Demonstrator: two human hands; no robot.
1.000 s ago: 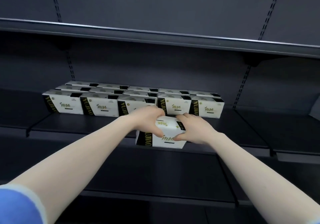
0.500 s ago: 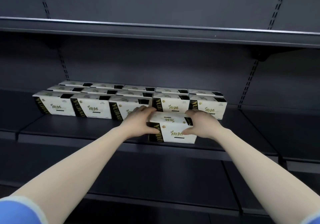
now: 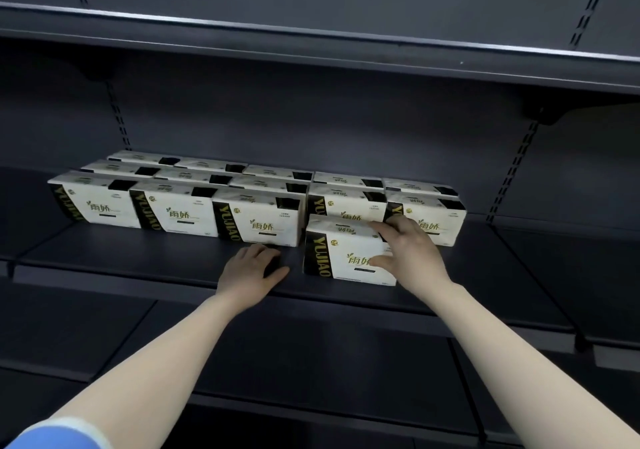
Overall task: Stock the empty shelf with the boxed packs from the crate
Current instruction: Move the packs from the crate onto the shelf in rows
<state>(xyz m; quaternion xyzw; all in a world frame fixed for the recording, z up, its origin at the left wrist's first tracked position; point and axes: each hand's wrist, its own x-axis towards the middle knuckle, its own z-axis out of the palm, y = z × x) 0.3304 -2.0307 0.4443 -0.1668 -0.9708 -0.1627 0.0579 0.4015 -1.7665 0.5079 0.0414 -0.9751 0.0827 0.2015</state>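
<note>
One white pack sits at the front of the dark shelf, ahead of thirteen more packs ranked in rows behind. The right hand clasps its right end, fingers on top, thumb on the front. The left hand rests loose-fingered on the shelf beside it.

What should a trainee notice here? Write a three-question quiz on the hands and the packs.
1. True or false: the left hand grips the front pack.
2. Which hand holds that pack?
3. That pack stands: A) on the shelf, in front of the row; B) on top of the row; C) on the shelf below.

Key: 1 false, it rests on the shelf; 2 the right hand; 3 A.
</note>
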